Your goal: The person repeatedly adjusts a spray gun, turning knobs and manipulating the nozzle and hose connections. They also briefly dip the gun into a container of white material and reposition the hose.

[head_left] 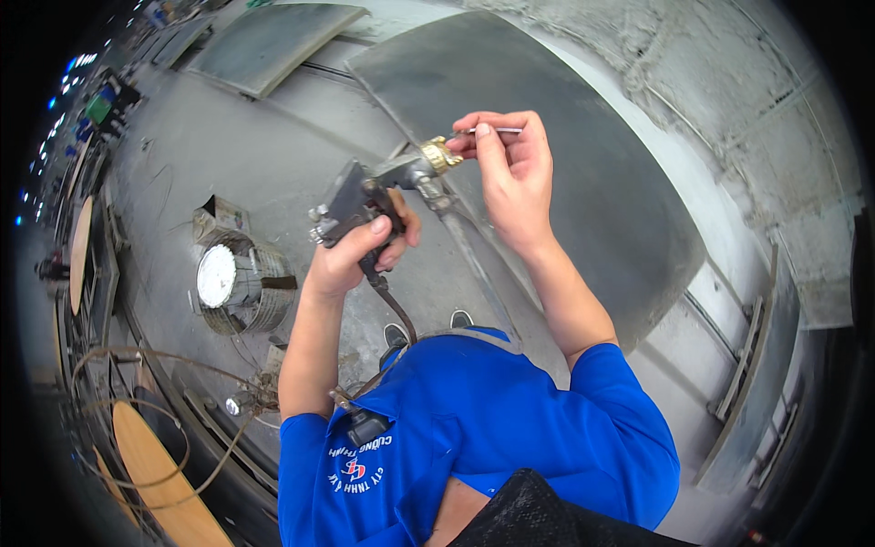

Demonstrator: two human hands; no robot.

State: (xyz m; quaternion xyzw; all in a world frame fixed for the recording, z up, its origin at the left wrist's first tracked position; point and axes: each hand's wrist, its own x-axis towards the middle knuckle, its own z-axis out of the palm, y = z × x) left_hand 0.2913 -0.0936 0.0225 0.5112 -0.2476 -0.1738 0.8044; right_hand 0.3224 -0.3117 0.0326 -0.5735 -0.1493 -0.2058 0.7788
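My left hand (365,244) is wrapped around the handle of a spray gun (348,202), which is held up in front of my chest. The gun's brass-coloured nozzle (441,155) points right, toward my other hand. Between the fingertips of my right hand (518,178) is a thin metal pin (506,130), held close to the nozzle. Whether its tip enters the nozzle is hidden by the fingers. A grey hose (469,251) hangs from the gun's front, and a dark hose (398,308) runs down from its handle.
A large dark grey panel (556,182) lies beyond my right hand, with another panel (278,46) at the far left. On the floor to the left stands a bucket with white contents (219,275). Looped hoses (187,438) and wooden boards (164,474) are at the lower left.
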